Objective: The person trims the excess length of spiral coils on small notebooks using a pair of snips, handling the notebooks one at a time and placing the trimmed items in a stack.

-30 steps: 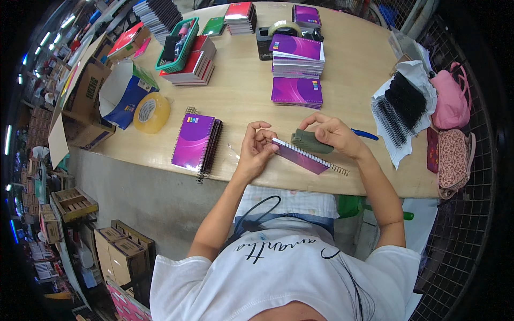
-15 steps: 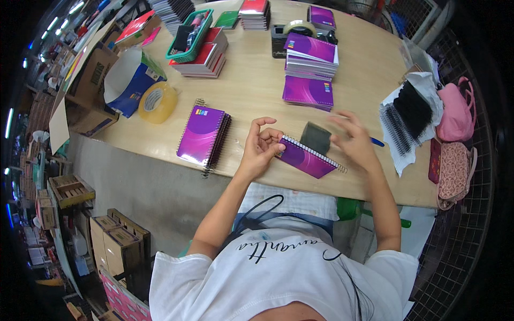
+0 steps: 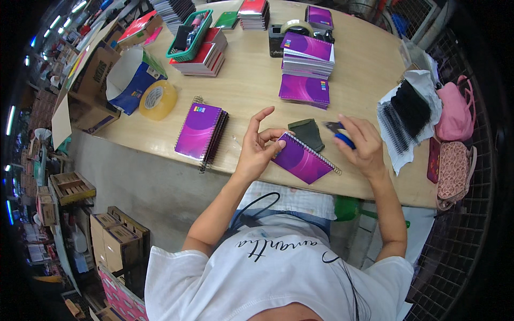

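Your L hand (image 3: 261,148) pinches the purple notebook (image 3: 302,161) by a corner, nr side of table (image 3: 249,96); R hand (image 3: 365,147) grips blue-handled pliers (image 3: 345,140). Prob. coil-end finishing step: next move calls for pliers at protruding coil tail (image 3: 337,170), notebook steady.

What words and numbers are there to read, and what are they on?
I don't copy out words, but printing stands here:
White T-shirt: large black script.
Purple spiral notebook atop the left stack: small colourful letters.
Cardboard box: dark letters.
Tape roll: too small to read.
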Tool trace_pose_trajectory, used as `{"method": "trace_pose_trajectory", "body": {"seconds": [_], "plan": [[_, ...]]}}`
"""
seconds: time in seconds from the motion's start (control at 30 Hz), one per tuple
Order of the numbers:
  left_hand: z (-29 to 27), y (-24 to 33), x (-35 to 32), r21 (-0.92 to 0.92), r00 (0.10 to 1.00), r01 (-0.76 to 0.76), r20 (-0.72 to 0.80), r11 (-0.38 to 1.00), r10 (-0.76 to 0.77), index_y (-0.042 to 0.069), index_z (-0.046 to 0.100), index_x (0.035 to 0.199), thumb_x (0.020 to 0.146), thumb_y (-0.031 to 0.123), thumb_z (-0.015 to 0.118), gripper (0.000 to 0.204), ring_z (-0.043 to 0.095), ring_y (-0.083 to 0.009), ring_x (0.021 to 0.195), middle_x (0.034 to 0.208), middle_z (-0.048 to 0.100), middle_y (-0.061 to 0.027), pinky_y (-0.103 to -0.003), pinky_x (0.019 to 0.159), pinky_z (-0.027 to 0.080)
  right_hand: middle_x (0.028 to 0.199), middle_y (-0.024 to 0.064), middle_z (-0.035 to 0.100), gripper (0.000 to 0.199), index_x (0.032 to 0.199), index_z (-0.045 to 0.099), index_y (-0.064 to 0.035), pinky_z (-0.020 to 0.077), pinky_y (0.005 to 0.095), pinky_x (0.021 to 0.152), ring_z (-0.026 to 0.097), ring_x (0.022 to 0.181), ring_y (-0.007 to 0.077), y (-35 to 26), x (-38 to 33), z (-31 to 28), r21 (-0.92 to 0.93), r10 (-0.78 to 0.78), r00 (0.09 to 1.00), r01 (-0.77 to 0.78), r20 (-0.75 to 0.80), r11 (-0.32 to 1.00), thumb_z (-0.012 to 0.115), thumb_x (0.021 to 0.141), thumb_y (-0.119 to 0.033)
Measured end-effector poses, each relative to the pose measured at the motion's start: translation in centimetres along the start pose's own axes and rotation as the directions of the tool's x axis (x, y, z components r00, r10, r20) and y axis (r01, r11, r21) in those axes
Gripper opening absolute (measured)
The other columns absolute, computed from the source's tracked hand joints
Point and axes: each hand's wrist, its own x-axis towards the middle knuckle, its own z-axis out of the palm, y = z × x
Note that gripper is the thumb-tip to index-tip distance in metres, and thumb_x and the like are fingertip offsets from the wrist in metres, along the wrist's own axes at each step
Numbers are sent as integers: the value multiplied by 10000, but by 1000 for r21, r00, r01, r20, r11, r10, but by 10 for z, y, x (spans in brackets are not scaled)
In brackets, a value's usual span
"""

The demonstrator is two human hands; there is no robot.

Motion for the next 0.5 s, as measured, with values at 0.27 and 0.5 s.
{"method": "trace_pose_trajectory", "body": {"seconds": [0.27, 0.5], "plan": [[2, 5, -4, 96, 999, 38, -1, 995, -38, 78, 269, 1457, 822, -37, 670, 760, 662, -120, 861, 978, 694, -116, -201, 659, 524, 901, 3, 613, 258, 989, 686, -74, 392, 429, 945, 598, 897, 148, -37, 53, -12, -247, -477, 872, 489, 109, 837, 679, 755, -182], [5, 11, -8, 207, 995, 90, -53, 974, -81, 77, 276, 1451, 818, -69, 657, 753, 651, -118, 834, 966, 690, -116, -212, 687, 523, 878, 25, 621, 196, 937, 700, -59, 425, 406, 904, 607, 895, 157, -36, 55, -10, -246, -514, 832, 554, 211, 795, 655, 785, -174]]}}
